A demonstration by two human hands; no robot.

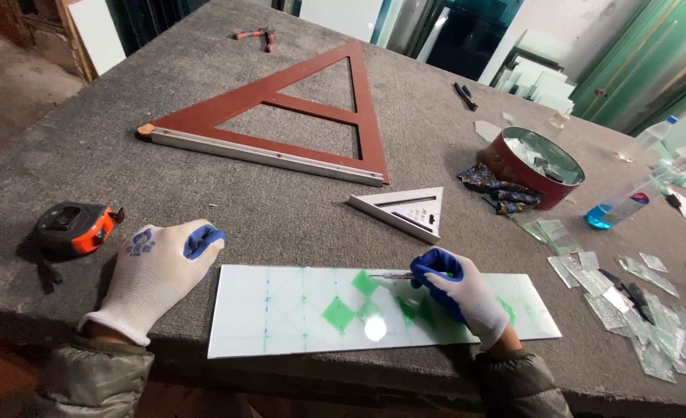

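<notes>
While the left hand (pixel 157 271) rests flat beside the glass strip (pixel 296 310), the right hand's (pixel 459 290) grip pinches a pen (pixel 389 275) above it.

glass sheet (pixel 296 310) at near table edge | tape measure (pixel 73 227) left | large triangle (pixel 281 116) behind | tin (pixel 542 164) right

Bare felt lay open between my glass strip (pixel 296 310) and the big red triangle (pixel 281 116). The small square (pixel 408 210) crowded my right hand (pixel 459 294); tape measure (pixel 72 228) flanked my left hand (pixel 157 271); glass scraps (pixel 637 310) blocked the right.
</notes>
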